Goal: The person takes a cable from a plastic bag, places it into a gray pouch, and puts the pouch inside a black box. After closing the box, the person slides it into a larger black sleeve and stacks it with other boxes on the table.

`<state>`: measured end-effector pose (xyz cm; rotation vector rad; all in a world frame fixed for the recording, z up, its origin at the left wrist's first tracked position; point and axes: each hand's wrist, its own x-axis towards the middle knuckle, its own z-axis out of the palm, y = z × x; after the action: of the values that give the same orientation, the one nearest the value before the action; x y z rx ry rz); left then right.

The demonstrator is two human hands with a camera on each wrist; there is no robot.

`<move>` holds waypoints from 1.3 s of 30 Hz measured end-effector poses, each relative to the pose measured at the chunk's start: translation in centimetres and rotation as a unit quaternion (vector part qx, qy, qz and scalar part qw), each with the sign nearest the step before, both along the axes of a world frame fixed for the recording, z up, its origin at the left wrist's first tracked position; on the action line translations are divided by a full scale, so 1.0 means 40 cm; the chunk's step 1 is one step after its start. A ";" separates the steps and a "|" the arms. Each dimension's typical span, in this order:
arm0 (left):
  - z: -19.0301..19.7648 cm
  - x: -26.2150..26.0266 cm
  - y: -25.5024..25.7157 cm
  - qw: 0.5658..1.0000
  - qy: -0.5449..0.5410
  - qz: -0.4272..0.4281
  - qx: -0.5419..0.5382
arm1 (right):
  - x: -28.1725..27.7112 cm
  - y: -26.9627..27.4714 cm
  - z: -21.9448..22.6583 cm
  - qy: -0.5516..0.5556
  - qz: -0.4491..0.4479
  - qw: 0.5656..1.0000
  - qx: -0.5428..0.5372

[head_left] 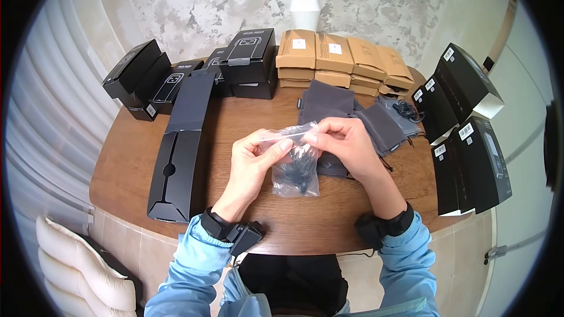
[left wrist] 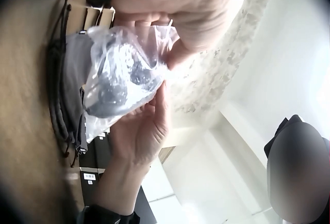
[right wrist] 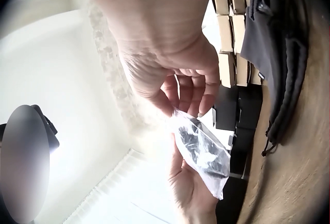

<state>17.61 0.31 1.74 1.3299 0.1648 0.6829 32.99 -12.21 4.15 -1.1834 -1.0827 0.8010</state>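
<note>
A clear zip bag (head_left: pixel 295 181) hangs upright above the table's front half, with a dark coiled cable inside it. My left hand (head_left: pixel 249 161) pinches the bag's top edge on the left, thumb in front. At the upper right corner, my right hand (head_left: pixel 351 145) pinches the same edge between thumb and fingers. The left wrist view shows the crinkled bag (left wrist: pixel 124 77) between both hands, its dark contents blurred by glare. From the right wrist, the bag (right wrist: pixel 201 149) appears tilted below the fingertips. Behind the hands lie grey drawstring pouches (head_left: pixel 326 103), partly covered.
An opened long black box (head_left: pixel 176 170) lies on the left of the wooden table (head_left: pixel 235 118). More black boxes (head_left: pixel 249 53) and stacked brown cartons (head_left: pixel 335 53) line the back. Black boxes (head_left: pixel 470 164) stand along the right edge. A bagged cable (head_left: pixel 405 111) lies by the pouches.
</note>
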 end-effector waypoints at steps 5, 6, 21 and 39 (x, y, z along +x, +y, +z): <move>0.005 0.001 -0.002 0.999 -0.023 0.016 -0.028 | 0.000 0.003 -0.003 0.026 -0.028 0.998 0.056; 0.004 0.002 0.000 0.998 -0.038 0.022 -0.045 | 0.001 0.004 -0.004 0.026 -0.028 0.998 0.056; 0.002 0.000 0.001 0.994 -0.070 0.050 -0.066 | -0.018 0.009 -0.007 0.003 -0.051 0.992 0.115; 0.017 0.005 -0.028 0.997 -0.030 0.070 0.015 | -0.034 0.016 -0.024 -0.088 -0.055 0.988 0.114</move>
<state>17.83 -0.79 2.40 1.3333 0.2011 0.8446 31.63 -11.59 3.18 -1.1226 -1.2079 0.4785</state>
